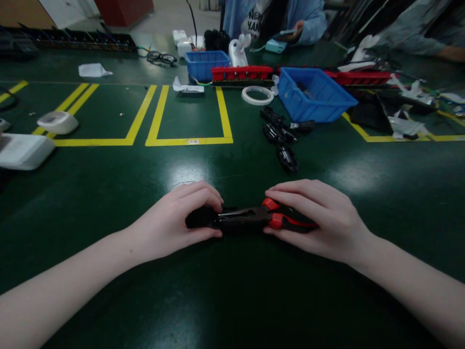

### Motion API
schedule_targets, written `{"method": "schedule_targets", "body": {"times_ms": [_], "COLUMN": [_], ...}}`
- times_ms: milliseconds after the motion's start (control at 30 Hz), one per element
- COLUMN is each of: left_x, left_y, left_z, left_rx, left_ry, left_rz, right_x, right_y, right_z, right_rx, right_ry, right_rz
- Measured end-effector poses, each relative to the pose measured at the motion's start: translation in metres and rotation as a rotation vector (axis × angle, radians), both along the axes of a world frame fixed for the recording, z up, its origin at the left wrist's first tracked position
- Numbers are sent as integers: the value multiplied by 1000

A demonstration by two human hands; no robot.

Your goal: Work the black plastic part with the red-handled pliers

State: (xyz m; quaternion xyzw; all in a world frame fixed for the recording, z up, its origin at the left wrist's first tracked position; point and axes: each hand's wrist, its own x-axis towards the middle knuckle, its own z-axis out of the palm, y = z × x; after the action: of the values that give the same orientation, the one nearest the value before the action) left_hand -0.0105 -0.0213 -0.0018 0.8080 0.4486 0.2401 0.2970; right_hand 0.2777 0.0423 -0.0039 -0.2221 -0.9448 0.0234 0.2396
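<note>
My right hand (319,218) is closed round the red and black handles of a pair of long-nose pliers (250,215). The jaws point left and their tips reach a black part (199,217). Thumb and fingers of my left hand (178,218) are wrapped round that black part; its exact kind is hard to make out against the dark table. Both hands are low over the near part of the green table (232,291). Beyond them lies a small pile of black parts (278,135).
A blue bin (312,94) and a smaller blue bin (205,65) stand farther back, near a roll of white tape (257,95). Red strips (243,73) run behind. White devices (25,151) lie at the left. A person in a blue sleeve (308,22) holds a phone across the table.
</note>
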Motion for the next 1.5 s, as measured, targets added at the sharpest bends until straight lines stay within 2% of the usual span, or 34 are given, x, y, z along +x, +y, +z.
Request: {"method": "schedule_targets", "body": {"times_ms": [233,500,733,967,1500], "left_x": [0,0,1,0,1], "left_y": [-1,-1,-1,-1,-2], "left_z": [0,-2,-2,0,2], "left_rx": [27,30,43,-5,7], "left_ry": [9,-2,12,29,57], "left_rz": [-26,-25,-35,-43,-53], "right_x": [1,-3,-4,-2,-2], "right_y": [0,-3,-4,-3,-3], "right_z": [-4,2,1,0,0], "right_rx": [25,-11,-65,-53,-67], "right_ry": [1,-55,-102,-113,-127], "right_rz": [41,36,38,36,18]}}
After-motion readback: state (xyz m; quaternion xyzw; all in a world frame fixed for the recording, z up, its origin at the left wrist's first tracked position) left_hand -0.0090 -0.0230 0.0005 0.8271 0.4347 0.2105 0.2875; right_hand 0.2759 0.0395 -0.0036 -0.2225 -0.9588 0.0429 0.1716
